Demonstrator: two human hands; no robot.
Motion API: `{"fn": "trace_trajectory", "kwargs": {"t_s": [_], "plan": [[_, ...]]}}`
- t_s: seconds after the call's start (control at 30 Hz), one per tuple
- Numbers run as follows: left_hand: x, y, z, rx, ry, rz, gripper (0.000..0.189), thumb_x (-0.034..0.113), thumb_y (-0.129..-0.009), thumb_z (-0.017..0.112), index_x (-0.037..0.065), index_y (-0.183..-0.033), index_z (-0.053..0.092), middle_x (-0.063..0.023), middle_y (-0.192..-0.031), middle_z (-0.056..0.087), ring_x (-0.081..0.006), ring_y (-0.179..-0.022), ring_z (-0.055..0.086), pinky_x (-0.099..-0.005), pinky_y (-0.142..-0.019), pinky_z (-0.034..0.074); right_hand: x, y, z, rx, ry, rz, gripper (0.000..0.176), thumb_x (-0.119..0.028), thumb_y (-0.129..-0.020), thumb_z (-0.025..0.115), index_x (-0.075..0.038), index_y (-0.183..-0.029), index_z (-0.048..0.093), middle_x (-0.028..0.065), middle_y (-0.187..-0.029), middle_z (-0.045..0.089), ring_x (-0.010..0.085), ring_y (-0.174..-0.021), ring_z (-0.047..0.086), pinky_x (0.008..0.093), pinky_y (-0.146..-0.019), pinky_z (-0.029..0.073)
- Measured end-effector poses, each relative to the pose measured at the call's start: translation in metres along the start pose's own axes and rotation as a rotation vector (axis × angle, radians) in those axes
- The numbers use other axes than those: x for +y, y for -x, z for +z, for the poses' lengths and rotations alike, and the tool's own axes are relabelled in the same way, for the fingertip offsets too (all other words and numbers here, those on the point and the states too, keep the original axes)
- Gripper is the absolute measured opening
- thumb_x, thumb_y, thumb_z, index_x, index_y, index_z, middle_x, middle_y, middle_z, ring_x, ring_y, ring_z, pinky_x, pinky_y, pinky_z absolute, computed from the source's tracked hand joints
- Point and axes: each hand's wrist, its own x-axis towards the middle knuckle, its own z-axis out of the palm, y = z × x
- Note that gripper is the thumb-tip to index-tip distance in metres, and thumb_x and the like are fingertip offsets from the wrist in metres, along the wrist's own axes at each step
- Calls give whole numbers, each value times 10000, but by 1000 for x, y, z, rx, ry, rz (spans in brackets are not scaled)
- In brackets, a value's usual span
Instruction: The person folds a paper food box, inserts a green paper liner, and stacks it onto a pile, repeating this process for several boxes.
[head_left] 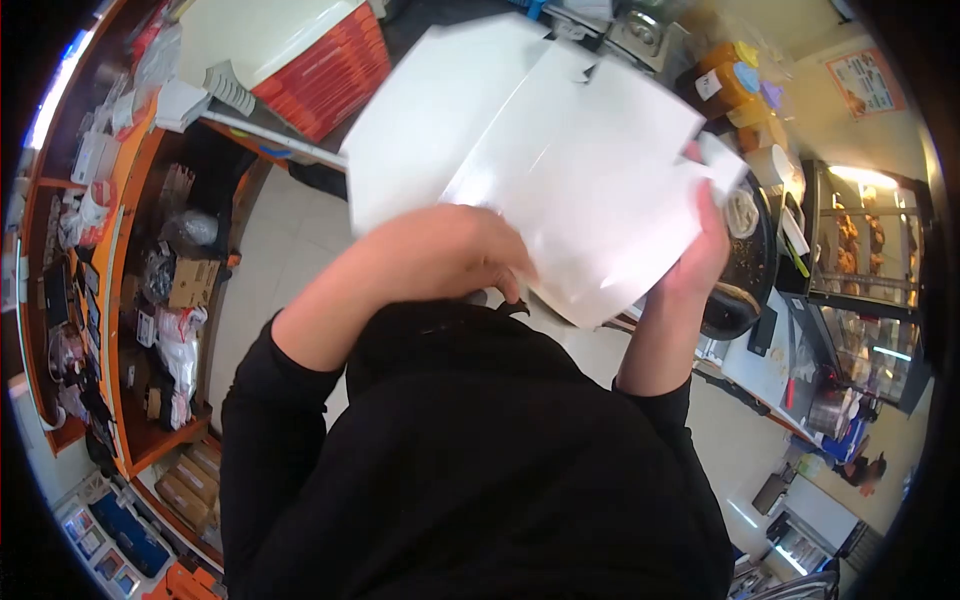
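In front of my chest is a large white folding-box blank (600,160), a glossy flattened sheet with a crease, slots and cut tabs. My right hand (700,250) is closed on its right edge, the thumb over the near face beside a small folded tab. At the lower left edge, my left hand (480,250) has its fingers curled and closed against the sheet. Part of that grip is hidden behind the hand, and motion blurs it slightly.
A red-sided white box (320,80) stands on the counter at upper left. Orange shelving (120,300) with packages runs along the left. To the right are a black pan (745,260), lidded sauce containers (735,85) and a lit glass cabinet (865,240). A person (860,470) is at far right.
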Motion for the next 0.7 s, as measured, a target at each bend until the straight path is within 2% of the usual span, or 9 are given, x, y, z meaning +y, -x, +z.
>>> {"fn": "trace_trajectory", "kwargs": {"t_s": [0.07, 0.1, 0.2, 0.27, 0.33, 0.4, 0.53, 0.67, 0.7], "plan": [[-7, 5, -1, 227, -278, -12, 344, 97, -844, 673, 34, -1180, 630, -137, -1095, 669, -259, -988, 648, -398, -906, 494, 3, 20, 21, 6, 135, -287, 585, -295, -1006, 456, -11, -1472, 246, 186, -1365, 478, 321, -1234, 495, 469, -1027, 430], [-5, 4, -1, 345, -79, -94, 405, 245, -907, 613, 23, -1244, 580, -136, -1156, 647, -247, -1042, 623, -403, -945, 462, 12, 30, 19, -126, 131, -363, 619, -362, -1021, 420, -38, -1492, 183, 194, -1378, 455, 357, -1226, 493, 510, -1004, 442], [1, -10, 9, 596, 575, -207, 644, 568, -982, 420, 1, -1270, 519, -98, -1119, 633, -173, -1004, 592, -328, -890, 470, 19, 57, 37, -539, 646, -637, 541, -448, -1003, 436, -45, -1363, 420, 186, -1190, 568, 379, -1175, 534, 559, -991, 441], [6, -24, 11, 631, 971, -308, 583, 502, -984, 478, -4, -1272, 480, -104, -1069, 616, -150, -924, 599, -315, -844, 508, 21, 60, 39, -746, 795, -772, 517, -494, -992, 427, -86, -1303, 494, 184, -1134, 589, 408, -1159, 543, 575, -996, 432], [20, -25, 10, 694, 890, -382, 428, 380, -1015, 468, -13, -1173, 529, -52, -991, 603, -106, -909, 592, -298, -832, 517, 24, 64, 39, -835, 805, -841, 473, -507, -976, 451, -137, -1253, 548, 185, -1140, 581, 430, -1136, 557, 571, -1008, 426], [16, -26, 23, 733, 985, -365, 331, 273, -1019, 469, -18, -1136, 573, -31, -963, 628, -84, -859, 603, -263, -786, 523, 22, 65, 32, -729, 742, -794, 486, -472, -1009, 384, -149, -1360, 479, 209, -1150, 550, 471, -1164, 522, 615, -995, 420], [21, -25, 41, 702, 1102, -295, 240, 157, -1001, 504, -27, -1096, 623, -33, -943, 664, -81, -814, 634, -258, -789, 549, 15, 67, 40, -516, 1017, -816, 392, -441, -925, 577, -118, -1089, 726, 143, -1167, 530, 390, -1210, 502, 508, -1046, 412], [23, -20, 44, 437, 677, -489, 247, 188, -994, 559, -33, -1069, 638, -39, -951, 663, -45, -803, 590, -219, -677, 496, 24, 67, 35, -324, 1025, -728, 320, -250, -895, 628, -65, -1143, 713, 175, -1243, 495, 336, -1134, 505, 409, -975, 423], [25, -22, 51, 428, 556, -510, 255, 187, -1005, 533, -41, -972, 642, -5, -812, 624, -47, -740, 526, -218, -682, 450, 27, 65, 32, -305, 1128, -757, 381, -194, -879, 636, -34, -1223, 663, 191, -1260, 489, 330, -1137, 493, 372, -949, 413]]}}
